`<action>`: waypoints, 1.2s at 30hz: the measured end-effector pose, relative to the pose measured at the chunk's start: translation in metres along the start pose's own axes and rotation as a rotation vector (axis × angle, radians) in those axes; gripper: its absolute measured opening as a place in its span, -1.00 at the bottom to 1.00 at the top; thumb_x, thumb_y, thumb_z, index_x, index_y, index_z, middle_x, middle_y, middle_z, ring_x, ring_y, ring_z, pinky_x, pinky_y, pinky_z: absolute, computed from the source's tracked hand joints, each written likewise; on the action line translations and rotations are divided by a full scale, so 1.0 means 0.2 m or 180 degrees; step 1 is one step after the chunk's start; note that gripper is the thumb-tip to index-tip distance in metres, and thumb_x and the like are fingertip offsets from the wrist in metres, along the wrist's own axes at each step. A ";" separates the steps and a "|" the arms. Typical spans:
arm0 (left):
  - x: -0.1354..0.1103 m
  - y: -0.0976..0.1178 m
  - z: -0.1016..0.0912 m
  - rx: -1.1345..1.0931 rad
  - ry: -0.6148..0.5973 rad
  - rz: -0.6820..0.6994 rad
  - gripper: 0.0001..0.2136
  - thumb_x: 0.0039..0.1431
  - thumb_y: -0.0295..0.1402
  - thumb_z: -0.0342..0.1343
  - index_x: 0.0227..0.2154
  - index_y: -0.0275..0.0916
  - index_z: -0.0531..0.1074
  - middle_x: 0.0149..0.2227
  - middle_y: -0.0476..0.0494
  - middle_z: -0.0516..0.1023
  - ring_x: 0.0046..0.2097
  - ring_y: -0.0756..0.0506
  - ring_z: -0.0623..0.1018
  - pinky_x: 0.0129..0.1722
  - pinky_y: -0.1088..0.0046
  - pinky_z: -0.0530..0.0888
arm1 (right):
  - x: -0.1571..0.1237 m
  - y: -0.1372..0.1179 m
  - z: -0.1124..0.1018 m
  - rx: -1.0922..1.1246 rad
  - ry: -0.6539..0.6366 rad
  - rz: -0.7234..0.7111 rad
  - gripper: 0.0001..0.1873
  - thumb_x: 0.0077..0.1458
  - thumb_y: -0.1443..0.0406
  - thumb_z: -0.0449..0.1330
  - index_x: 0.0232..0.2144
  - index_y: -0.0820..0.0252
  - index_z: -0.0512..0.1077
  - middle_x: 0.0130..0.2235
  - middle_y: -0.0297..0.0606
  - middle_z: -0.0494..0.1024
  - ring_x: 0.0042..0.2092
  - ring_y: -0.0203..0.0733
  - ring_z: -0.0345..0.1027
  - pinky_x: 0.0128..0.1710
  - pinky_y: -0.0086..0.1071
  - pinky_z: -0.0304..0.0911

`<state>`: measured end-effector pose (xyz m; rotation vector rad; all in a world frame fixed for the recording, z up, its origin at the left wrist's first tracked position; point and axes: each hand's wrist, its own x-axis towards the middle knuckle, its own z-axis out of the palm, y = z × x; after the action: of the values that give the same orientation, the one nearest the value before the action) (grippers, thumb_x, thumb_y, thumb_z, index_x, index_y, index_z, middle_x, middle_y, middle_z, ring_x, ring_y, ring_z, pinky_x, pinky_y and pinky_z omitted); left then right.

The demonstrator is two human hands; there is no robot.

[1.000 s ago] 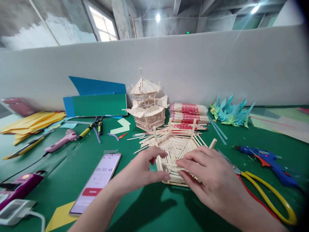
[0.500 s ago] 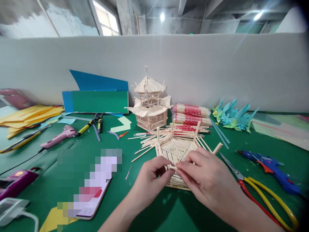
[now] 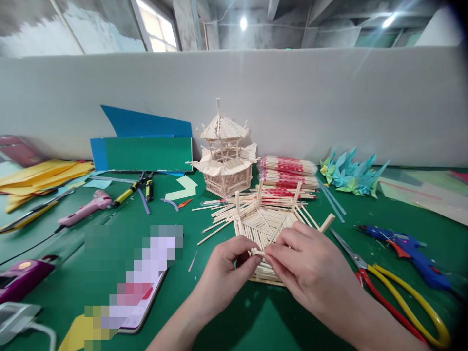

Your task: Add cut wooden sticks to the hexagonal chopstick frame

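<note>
A flat hexagonal panel of glued wooden sticks [image 3: 266,224] lies on the green table [image 3: 256,321], with short posts standing at its corners. My left hand [image 3: 228,273] and my right hand [image 3: 310,273] meet at its near edge. Both pinch the same short wooden stick [image 3: 258,252] between thumb and fingers, just above the panel's front rim. Loose sticks [image 3: 215,214] are scattered left of the panel. Behind it stands a finished stick pagoda model [image 3: 224,156].
Bundles of wrapped chopsticks [image 3: 288,173] and folded paper cranes [image 3: 351,173] lie at the back right. Yellow-handled cutters [image 3: 398,297] and a blue glue gun [image 3: 405,251] lie to the right. A phone [image 3: 142,297], pink glue gun [image 3: 86,207], pliers [image 3: 137,187] and coloured paper sheets [image 3: 146,151] are on the left.
A second ago my hands rested flat on the panel's near edge. Since then both have closed into a pinch on one short stick and lifted it slightly; the view shifted a little.
</note>
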<state>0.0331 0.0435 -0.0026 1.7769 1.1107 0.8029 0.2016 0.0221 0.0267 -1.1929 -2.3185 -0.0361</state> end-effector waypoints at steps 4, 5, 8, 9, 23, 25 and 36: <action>0.00 -0.01 0.00 -0.0047 -0.0009 0.0030 -0.90 0.07 -0.40 0.05 -0.48 -0.29 0.41 -0.51 -0.02 0.37 -0.46 0.00 0.32 -0.45 0.51 0.28 | -0.01 0.00 0.01 -0.0066 -0.0001 -0.0007 -0.84 0.05 0.42 0.11 -0.53 0.21 0.43 -0.50 -0.28 0.39 -0.39 -0.21 0.17 -0.44 -0.34 0.04; 0.00 -0.02 0.00 -0.0064 0.0003 0.0055 -0.90 0.07 -0.40 0.04 -0.49 -0.29 0.41 -0.51 -0.02 0.36 -0.46 0.00 0.32 -0.45 0.51 0.28 | -0.01 0.00 0.01 -0.0084 0.0011 -0.0008 -0.84 0.05 0.42 0.11 -0.54 0.21 0.42 -0.50 -0.29 0.38 -0.39 -0.21 0.17 -0.44 -0.34 0.04; 0.00 -0.03 0.00 -0.0106 0.0043 0.0129 -0.89 0.07 -0.40 0.04 -0.50 -0.29 0.41 -0.52 -0.02 0.35 -0.47 0.00 0.32 -0.46 0.51 0.27 | -0.01 0.00 0.01 -0.0098 0.0035 -0.0004 -0.84 0.04 0.43 0.12 -0.54 0.21 0.42 -0.51 -0.30 0.38 -0.39 -0.22 0.18 -0.44 -0.34 0.03; 0.01 -0.03 0.00 -0.0112 0.0052 0.0142 -0.89 0.07 -0.40 0.04 -0.50 -0.29 0.41 -0.52 -0.02 0.35 -0.47 0.01 0.32 -0.46 0.51 0.27 | -0.01 0.00 0.01 -0.0092 0.0036 0.0006 -0.84 0.04 0.43 0.12 -0.54 0.20 0.42 -0.51 -0.30 0.39 -0.39 -0.22 0.18 -0.44 -0.35 0.03; 0.00 -0.01 0.01 0.0120 0.0140 0.0363 -0.92 0.07 -0.45 0.06 -0.46 -0.30 0.43 -0.52 -0.01 0.36 -0.49 0.03 0.33 -0.48 0.54 0.28 | -0.01 0.00 0.02 -0.0106 -0.0040 0.0089 -0.85 0.05 0.40 0.11 -0.53 0.19 0.42 -0.50 -0.30 0.38 -0.38 -0.21 0.17 -0.43 -0.33 0.03; -0.01 -0.01 0.01 0.0111 0.0138 0.0368 -0.92 0.08 -0.44 0.05 -0.44 -0.30 0.44 -0.51 -0.02 0.37 -0.48 0.02 0.34 -0.47 0.53 0.30 | 0.00 -0.02 0.01 -0.0121 -0.0030 0.0107 -0.84 0.06 0.39 0.10 -0.52 0.19 0.42 -0.49 -0.29 0.38 -0.38 -0.20 0.18 -0.42 -0.32 0.04; -0.03 -0.05 0.01 0.0478 0.0319 0.0600 -0.82 0.07 -0.43 0.08 -0.22 -0.23 0.39 -0.39 -0.03 0.43 -0.47 0.04 0.37 -0.45 0.51 0.38 | -0.31 0.14 -0.06 0.0629 0.0676 0.1152 -0.59 0.06 0.28 0.14 -0.02 0.05 0.22 -0.17 -0.28 0.31 -0.20 -0.24 0.20 -0.24 -0.40 0.20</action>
<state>0.0291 0.0398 -0.0139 2.0083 1.1040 0.9512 0.2565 -0.0106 0.0028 -1.4113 -1.8507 0.1825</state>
